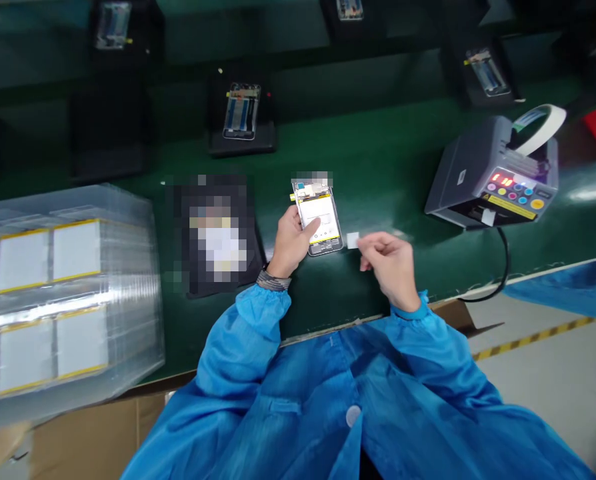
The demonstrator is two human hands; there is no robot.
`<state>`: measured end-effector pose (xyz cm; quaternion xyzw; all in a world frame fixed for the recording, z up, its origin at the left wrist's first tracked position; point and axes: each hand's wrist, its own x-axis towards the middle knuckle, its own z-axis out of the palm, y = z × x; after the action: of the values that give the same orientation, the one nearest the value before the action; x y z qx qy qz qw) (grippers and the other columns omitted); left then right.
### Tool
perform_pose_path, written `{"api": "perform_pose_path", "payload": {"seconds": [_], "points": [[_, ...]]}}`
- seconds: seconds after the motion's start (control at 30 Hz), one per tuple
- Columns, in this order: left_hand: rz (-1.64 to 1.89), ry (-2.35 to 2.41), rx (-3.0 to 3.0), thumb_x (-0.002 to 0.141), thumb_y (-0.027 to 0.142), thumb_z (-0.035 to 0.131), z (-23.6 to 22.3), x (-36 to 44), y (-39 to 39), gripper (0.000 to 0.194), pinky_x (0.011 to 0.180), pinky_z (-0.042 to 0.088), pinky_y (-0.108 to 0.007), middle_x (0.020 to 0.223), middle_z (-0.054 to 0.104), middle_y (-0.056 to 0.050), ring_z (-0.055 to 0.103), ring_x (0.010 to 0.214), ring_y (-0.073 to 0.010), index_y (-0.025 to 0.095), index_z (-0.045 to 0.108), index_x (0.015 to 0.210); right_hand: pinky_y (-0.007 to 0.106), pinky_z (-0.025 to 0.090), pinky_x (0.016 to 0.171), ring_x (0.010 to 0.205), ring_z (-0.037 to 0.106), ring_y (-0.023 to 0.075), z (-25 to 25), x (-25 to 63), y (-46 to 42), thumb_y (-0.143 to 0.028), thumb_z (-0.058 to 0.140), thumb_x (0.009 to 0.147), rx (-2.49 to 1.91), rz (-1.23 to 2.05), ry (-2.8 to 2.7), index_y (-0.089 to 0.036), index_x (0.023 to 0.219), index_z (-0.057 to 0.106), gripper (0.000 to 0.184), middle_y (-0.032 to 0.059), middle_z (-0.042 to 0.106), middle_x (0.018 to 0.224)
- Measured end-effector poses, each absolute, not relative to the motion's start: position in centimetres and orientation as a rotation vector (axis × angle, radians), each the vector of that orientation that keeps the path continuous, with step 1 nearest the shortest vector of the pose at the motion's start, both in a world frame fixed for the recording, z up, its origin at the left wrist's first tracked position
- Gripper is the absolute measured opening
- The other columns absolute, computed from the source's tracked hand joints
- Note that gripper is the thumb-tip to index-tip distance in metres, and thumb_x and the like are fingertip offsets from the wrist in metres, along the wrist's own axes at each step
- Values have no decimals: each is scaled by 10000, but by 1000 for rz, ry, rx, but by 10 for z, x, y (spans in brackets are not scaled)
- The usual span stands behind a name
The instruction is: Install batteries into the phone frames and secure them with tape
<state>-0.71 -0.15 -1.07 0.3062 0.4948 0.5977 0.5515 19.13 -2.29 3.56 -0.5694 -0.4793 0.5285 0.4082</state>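
Note:
My left hand (294,241) grips an opened phone (332,249) by its left side, the thumb lying across a white battery (323,212) with yellow edges. Bare circuit parts show at the phone's top and bottom ends. Just right of the phone, my right hand (389,261) pinches a small white piece of tape (353,241) between thumb and finger. The tape is apart from the phone by a narrow gap. Farther right stands a grey tape dispenser (498,173) with lit red digits, a roll on top and a white tab at its mouth.
A clear plastic tray (133,280) of white batteries stands at the left. Beside it lies a dark pad (198,283) with a blurred-out item. Beyond, black fixtures (213,143) carry opened phones (242,112). A black cable (507,267) runs from the dispenser over the table's front edge.

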Motion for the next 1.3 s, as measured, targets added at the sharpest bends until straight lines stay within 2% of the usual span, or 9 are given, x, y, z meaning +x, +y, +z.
{"api": "perform_pose_path", "payload": {"seconds": [0.23, 0.7, 1.07, 1.2, 1.3], "points": [[1427, 1192, 723, 725, 276, 863, -11, -6, -1, 461, 971, 568, -418, 1194, 739, -140, 719, 1095, -283, 165, 614, 1097, 222, 434, 409, 408, 505, 100, 25, 156, -12, -506, 820, 734, -1408, 1430, -1275, -173, 741, 653, 373, -21, 601, 521], [1401, 1206, 773, 770, 284, 835, -14, -7, -1, 472, 953, 581, -384, 1211, 738, -134, 715, 1114, -270, 155, 578, 1143, 217, 411, 409, 411, 487, 93, 21, 156, -8, -460, 780, 727, -1474, 1435, -1325, -170, 735, 629, 327, -20, 591, 531], [1392, 1219, 806, 803, 282, 816, -16, -7, -1, 446, 970, 578, -370, 1241, 730, -130, 713, 1129, -257, 160, 565, 1151, 247, 390, 476, 453, 492, 107, 16, 156, -8, -407, 696, 799, -1514, 1327, -1481, -191, 750, 599, 242, -22, 581, 554], [1390, 1216, 810, 797, 341, 836, -18, -7, -1, 483, 974, 576, -374, 1251, 727, -132, 711, 1135, -263, 163, 564, 1155, 244, 403, 520, 518, 501, 107, 13, 159, -7, -378, 733, 789, -1520, 1150, -1593, -192, 842, 598, 236, -36, 571, 620], [1397, 1182, 806, 784, 416, 853, -18, -8, -1, 541, 979, 574, -383, 1280, 715, -143, 703, 1157, -277, 169, 561, 1167, 240, 429, 524, 536, 502, 90, 14, 161, 0, -384, 819, 718, -1484, 1144, -1587, -198, 984, 577, 405, -24, 624, 775]]}}
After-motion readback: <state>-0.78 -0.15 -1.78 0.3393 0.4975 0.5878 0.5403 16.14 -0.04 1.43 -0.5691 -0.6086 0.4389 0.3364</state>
